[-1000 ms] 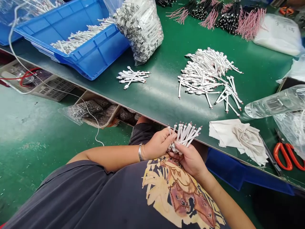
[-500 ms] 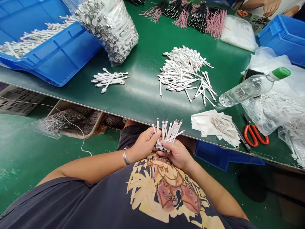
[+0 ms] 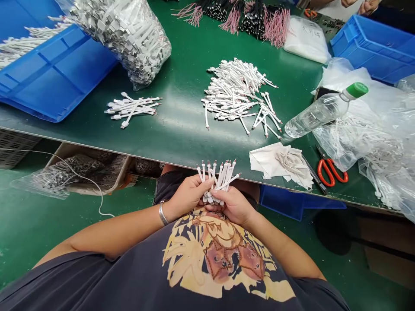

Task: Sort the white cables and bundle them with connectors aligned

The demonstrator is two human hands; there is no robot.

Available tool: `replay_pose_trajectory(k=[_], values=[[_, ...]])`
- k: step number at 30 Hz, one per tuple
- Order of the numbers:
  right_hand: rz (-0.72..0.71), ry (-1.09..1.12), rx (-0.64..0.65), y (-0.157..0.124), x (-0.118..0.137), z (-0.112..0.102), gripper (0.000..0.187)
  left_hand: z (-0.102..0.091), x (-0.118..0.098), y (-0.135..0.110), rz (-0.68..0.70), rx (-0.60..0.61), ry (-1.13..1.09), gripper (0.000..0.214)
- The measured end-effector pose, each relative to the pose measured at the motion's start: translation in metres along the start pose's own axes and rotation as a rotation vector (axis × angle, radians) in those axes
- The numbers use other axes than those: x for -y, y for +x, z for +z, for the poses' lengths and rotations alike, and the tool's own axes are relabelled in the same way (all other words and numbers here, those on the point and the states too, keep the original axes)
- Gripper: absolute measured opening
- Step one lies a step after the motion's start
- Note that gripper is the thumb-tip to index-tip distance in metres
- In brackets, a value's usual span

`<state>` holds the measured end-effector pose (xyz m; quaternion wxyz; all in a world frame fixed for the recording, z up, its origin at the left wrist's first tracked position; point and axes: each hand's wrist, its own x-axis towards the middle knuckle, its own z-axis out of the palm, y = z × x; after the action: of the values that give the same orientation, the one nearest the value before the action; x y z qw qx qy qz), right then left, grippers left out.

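Nearest, at the lap just before the surface's edge, the left hand [image 3: 186,196] and right hand [image 3: 235,205] meet around a bunch of short white cables [image 3: 223,175]; the fingers of both are closed on its lower end, plugs downward, while the reddish tips fan upward; a silver bracelet [image 3: 163,214] circles the left wrist; beyond, on the green surface [image 3: 184,138], a crumpled cloth [image 3: 282,162] lies near the edge, with red-handled scissors [image 3: 330,172] to its right; farther in are a small pile [image 3: 132,107] and a large pile [image 3: 238,90] of similar cables, a tilted bottle [image 3: 316,114] beside the latter; farther still, a stuffed clear bag [image 3: 129,39] leans by a blue bin [image 3: 58,77]; at the far side, black bundles [image 3: 253,19] trail pink wires.
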<state>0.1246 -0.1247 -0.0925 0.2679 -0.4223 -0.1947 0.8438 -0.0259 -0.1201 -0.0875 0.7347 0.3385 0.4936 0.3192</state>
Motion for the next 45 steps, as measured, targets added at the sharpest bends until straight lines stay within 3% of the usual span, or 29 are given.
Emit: replay_pose_trajectory(k=[6,11,17,21,41,45], values=[[0.012,-0.007,-0.003,0.0007,0.0008,0.0,0.035,0.0012,0.0005,0.0,-0.016,-0.03,-0.029,0.033],[0.008,-0.016,0.085,0.0015,-0.0014,-0.0044,0.03,0.0015,-0.0017,-0.0011,-0.032,-0.046,0.043,0.032],[0.023,-0.043,0.127,0.0011,-0.0009,-0.0057,0.03,0.0051,-0.0069,0.0019,-0.085,0.063,-0.003,0.035],[0.028,-0.07,0.154,0.0012,-0.0006,-0.0051,0.034,0.0073,-0.0087,0.003,-0.078,0.063,0.003,0.033],[0.005,-0.073,0.126,0.0004,-0.0019,-0.0061,0.03,0.006,-0.005,0.003,-0.063,-0.023,-0.05,0.028],[0.026,-0.071,0.098,0.0023,-0.0011,-0.0042,0.031,0.0071,-0.008,0.0047,-0.076,0.025,0.018,0.033]])
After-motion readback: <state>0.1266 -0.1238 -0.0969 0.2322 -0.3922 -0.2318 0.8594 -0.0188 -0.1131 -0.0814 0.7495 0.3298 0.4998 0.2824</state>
